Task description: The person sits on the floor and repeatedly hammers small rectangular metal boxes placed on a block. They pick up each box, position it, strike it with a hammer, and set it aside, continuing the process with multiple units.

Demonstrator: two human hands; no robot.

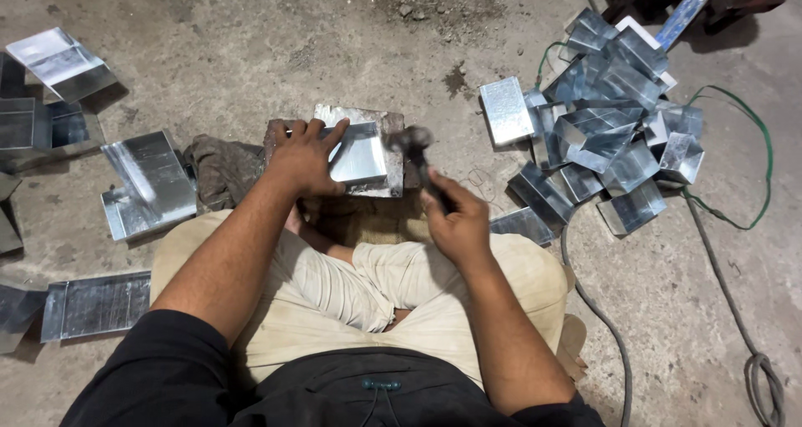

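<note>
L hand (302, 155) spread flat, pinning the bent sheet-metal piece (357, 155) on the block (393, 147) w/ fingers apart so it can't shift. R hand (455, 218) clamped round the hammer (415, 149), head blurred right over the piece's edge. Finished pile (610, 118) sits to the right.

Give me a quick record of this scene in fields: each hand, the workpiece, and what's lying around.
left hand: pressed flat on a folded sheet-metal piece
right hand: gripping a hammer, head blurred, over the piece's right edge
support: metal block under the piece
right side: pile of folded metal boxes, green wire
left side: flat and bent sheets on the concrete floor
</note>
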